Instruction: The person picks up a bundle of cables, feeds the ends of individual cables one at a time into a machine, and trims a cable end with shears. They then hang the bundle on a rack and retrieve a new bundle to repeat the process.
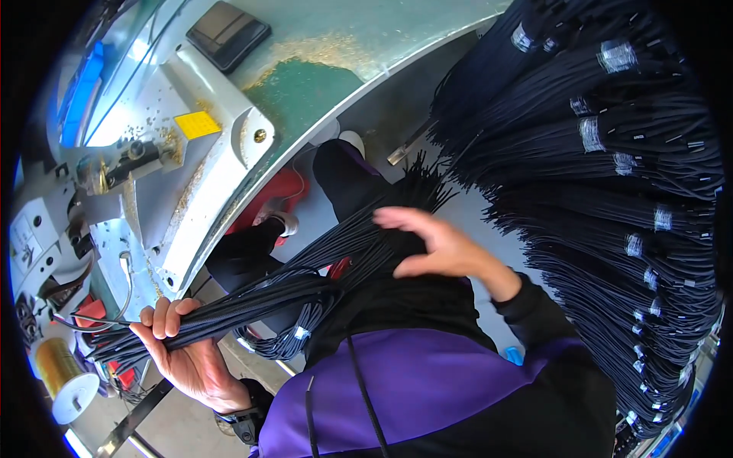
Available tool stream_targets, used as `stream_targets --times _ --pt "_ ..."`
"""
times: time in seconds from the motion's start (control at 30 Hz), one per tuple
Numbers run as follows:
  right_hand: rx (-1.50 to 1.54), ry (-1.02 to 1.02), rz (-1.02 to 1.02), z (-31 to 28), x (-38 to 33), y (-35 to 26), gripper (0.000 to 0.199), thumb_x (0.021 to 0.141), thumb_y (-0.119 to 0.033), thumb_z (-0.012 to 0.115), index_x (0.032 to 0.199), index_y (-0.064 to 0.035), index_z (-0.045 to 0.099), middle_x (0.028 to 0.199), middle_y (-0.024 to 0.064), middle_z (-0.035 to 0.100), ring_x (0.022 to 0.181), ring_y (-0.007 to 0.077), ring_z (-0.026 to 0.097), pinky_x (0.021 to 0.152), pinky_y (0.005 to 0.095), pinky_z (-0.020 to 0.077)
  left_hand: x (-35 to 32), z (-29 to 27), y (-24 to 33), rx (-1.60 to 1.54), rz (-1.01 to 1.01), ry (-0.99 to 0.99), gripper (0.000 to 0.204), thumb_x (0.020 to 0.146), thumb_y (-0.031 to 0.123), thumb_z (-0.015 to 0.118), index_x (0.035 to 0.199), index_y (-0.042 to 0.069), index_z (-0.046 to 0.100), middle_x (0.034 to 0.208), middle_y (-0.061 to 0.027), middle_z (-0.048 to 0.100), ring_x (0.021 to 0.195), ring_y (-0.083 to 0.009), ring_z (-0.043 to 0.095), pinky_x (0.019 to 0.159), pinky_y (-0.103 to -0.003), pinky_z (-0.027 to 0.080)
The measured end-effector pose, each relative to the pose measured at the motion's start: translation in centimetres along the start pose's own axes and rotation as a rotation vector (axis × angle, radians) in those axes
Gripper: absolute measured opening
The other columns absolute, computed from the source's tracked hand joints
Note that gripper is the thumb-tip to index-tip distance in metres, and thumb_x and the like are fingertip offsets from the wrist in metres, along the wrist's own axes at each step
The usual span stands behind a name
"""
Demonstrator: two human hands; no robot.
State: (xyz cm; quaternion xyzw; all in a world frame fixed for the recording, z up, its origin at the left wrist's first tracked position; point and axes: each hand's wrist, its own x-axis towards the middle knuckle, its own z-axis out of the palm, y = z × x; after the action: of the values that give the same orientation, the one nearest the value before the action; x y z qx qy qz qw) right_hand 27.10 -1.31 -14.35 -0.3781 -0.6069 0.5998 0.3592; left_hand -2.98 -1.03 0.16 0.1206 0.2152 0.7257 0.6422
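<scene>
A thick bundle of black cords [282, 294] lies across my lap, its strands reaching from the lower left to a frayed spread of ends near my knee. My left hand [191, 355] is wrapped around the bundle toward its left end. Above the other end, my right hand [439, 244] hovers with thumb and fingers apart, slightly blurred, holding nothing. Below the bundle hangs a coiled loop of black cord [294, 336] with a whitish tie around it. Something red [340, 267] shows among the strands in the middle.
At the left stands a light grey machine [221, 175] with a yellow label, on a green-topped table [328, 30] strewn with brass-coloured bits. A dark flat device [227, 34] rests there. Many tied black cord bundles [588, 137] hang along the right. A wire spool [69, 382] stands lower left.
</scene>
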Motion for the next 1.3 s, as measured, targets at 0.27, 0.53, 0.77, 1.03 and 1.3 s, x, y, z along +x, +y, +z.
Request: stream_targets --times 0.27,0.53,0.77,1.03,1.3 --pt "0.230 -0.483 -0.071 11.5 7.6 -4.1 0.059 0.065 -0.033 0.070 0.110 -0.0044 0.045 0.092 0.0152 0.057 0.083 0.0291 0.057 0.072 0.0344 0.0441 -2.2 2.5 -1.5 0.369 0.151 0.017 0.039 0.079 0.022 0.061 0.109 0.002 0.044 0.090 -0.0093 0.051 0.092 -0.0239 0.049 0.096 -0.043 0.025" --pt "0.056 -0.608 -0.301 12.8 7.6 -7.8 0.039 0.066 -0.034 0.067 0.090 -0.0036 0.056 0.066 0.0143 0.058 0.066 0.0337 0.057 0.059 0.0365 0.0450 -3.6 -0.6 2.4 1.037 -0.359 -0.558 0.041 0.068 0.025 0.071 0.098 0.006 0.050 0.098 -0.0173 0.053 0.098 -0.0374 0.051 0.088 -0.049 0.038" --pt "0.228 -0.618 -0.246 13.4 8.1 -5.9 0.040 0.066 -0.031 0.069 0.090 -0.0024 0.055 0.073 0.0104 0.060 0.068 0.0250 0.059 0.063 0.0331 0.0445 -4.9 0.0 4.0 0.945 -0.287 -0.239 0.032 0.073 0.019 0.066 0.095 0.004 0.048 0.093 -0.0186 0.055 0.100 -0.0375 0.051 0.067 -0.034 0.050" --pt "0.190 -0.884 0.114 10.5 8.9 -8.7 0.030 0.065 -0.027 0.074 0.076 -0.0048 0.056 0.068 0.0012 0.056 0.066 0.0093 0.052 0.061 0.0255 0.0408 -3.0 2.3 2.3 0.485 -0.152 0.029 0.038 0.081 0.010 0.054 0.114 0.003 0.037 0.101 -0.0187 0.055 0.105 -0.0339 0.049 0.054 -0.025 0.053" --pt "0.083 -0.801 0.210 11.9 9.5 -7.7 0.032 0.065 -0.028 0.074 0.073 -0.0033 0.056 0.066 0.0000 0.055 0.065 0.0090 0.051 0.060 0.0243 0.0393 -2.9 1.5 4.7 0.316 -0.171 0.083 0.027 0.086 0.013 0.049 0.110 0.003 0.043 0.100 -0.0152 0.057 0.102 -0.0282 0.052 0.056 -0.026 0.054"
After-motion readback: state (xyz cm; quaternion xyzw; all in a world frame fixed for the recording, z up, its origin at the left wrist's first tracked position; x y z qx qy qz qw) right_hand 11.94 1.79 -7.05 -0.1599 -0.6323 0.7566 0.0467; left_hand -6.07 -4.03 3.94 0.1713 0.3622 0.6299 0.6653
